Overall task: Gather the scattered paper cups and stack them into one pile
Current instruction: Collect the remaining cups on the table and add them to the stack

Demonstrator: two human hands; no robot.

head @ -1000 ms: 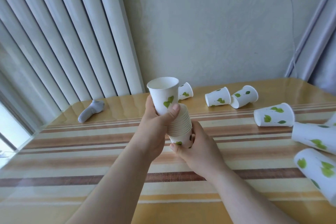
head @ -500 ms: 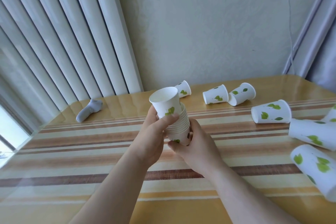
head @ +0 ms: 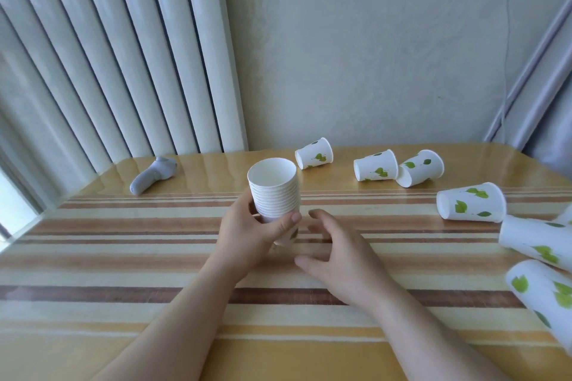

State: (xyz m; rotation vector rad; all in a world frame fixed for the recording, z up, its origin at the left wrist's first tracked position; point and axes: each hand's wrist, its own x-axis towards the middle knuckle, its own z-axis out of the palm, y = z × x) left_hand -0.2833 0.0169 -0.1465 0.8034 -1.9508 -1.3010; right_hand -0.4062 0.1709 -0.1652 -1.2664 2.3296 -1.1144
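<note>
Striped tan-and-brown glossy table (head: 123, 257) against a pale wall, vertical blinds to the left.

Change: the top white paper cup that stood proud of the pile a second ago is now pushed fully home. The nested stack of white leaf-print paper cups (head: 275, 195) shows one even run of rims, mouth up, its base on or just above the table; contact is hidden.

Left hand (head: 250, 232) is closed around the stack's lower half, thumb across the front. Right hand (head: 337, 250) has let go: fingers spread, nothing in it, just right of the stack and not touching it.

Meaning: that cup is done and the right hand is free for the next pick.

Still loose, all on their sides, relative to the stack:
- small leaf-print cup (head: 314, 153) just behind, slightly right
- pair of leaf-print cups touching each other (head: 399, 168) further right, near the far edge
- single leaf-print cup (head: 472, 202) well to the right
- cluster of three or so leaf-print cups (head: 538, 263) at the right frame edge, nearer the person, partly cut off

Grey handheld controller (head: 151, 175) behind-left, not part of the job.

Judgement: roughly two-thirds done; at least seven cups remain.
</note>
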